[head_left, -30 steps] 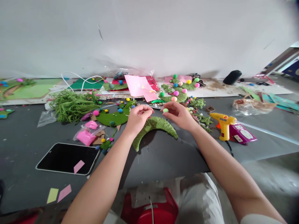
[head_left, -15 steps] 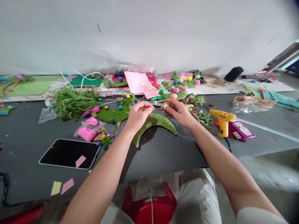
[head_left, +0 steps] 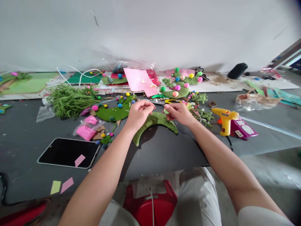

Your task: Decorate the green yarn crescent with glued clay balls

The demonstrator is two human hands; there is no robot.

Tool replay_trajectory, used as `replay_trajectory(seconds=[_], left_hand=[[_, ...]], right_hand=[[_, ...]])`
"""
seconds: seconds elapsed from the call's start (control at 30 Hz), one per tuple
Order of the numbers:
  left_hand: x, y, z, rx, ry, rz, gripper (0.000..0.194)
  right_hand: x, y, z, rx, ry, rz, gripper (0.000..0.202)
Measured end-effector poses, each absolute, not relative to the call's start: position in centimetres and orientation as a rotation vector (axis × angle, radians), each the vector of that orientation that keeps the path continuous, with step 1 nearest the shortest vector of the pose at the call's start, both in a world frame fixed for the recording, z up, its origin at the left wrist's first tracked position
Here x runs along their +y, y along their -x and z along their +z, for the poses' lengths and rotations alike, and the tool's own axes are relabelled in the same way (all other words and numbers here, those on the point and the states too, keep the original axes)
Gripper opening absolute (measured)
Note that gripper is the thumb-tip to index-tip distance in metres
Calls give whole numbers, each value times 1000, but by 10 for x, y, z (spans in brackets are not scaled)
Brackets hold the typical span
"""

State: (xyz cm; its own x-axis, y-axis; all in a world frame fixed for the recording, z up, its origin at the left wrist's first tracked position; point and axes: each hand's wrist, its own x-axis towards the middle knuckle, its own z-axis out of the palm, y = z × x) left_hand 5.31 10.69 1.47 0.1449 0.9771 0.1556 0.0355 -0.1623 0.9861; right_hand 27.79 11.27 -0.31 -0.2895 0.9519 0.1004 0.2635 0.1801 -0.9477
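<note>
A crescent wrapped in green yarn (head_left: 161,119) lies on the dark table between my forearms, its tips toward me. My right hand (head_left: 178,112) is closed around a small pale green pompom (head_left: 166,111), just above the crescent's right side. Over the left side of the crescent, my left hand (head_left: 141,112) has thumb and fingers pinched together; what they hold, if anything, is too small to make out. Left of that hand lies a green felt piece (head_left: 107,113) with several coloured pompoms. Behind my right hand are yellow-handled pliers (head_left: 170,101), partly covered.
A yellow glue gun (head_left: 225,121) stands by a purple power socket (head_left: 244,128) at right. To the left are a phone (head_left: 66,152), green yarn (head_left: 69,100) and pink bags (head_left: 86,132). Pink paper (head_left: 139,81) and pompom-covered crescents (head_left: 175,92) lie farther back.
My right hand has turned and its fingers have curled more tightly around the pale green pompom, uncovering the pliers behind. The left hand keeps its pinch. The whole view has shifted slightly.
</note>
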Motion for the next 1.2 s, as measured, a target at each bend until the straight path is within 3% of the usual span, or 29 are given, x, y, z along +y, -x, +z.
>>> replay_trajectory(seconds=[0.13, 0.33, 0.47, 0.67, 0.87, 1.1, 1.2], left_hand=[[107, -52, 13, 1058, -1418, 1194, 12], [110, -51, 10, 1091, -1402, 1199, 12], [111, -52, 10, 1098, -1403, 1202, 11], [111, -51, 9, 1099, -1414, 1208, 11], [111, -52, 10, 1094, -1405, 1231, 11], [109, -52, 12, 1092, -1414, 1219, 12], [108, -52, 13, 1089, -1405, 1231, 12]], right_hand=[[114, -277, -5, -1618, 1052, 983, 51], [113, -277, -5, -1647, 1164, 1173, 62], [112, -275, -4, -1683, 1086, 937, 49], [108, -272, -2, -1649, 1055, 1172, 55], [109, -273, -3, -1693, 1040, 957, 51], [107, -273, -2, -1747, 1120, 1146, 57], [107, -272, -3, -1811, 1081, 984, 46]])
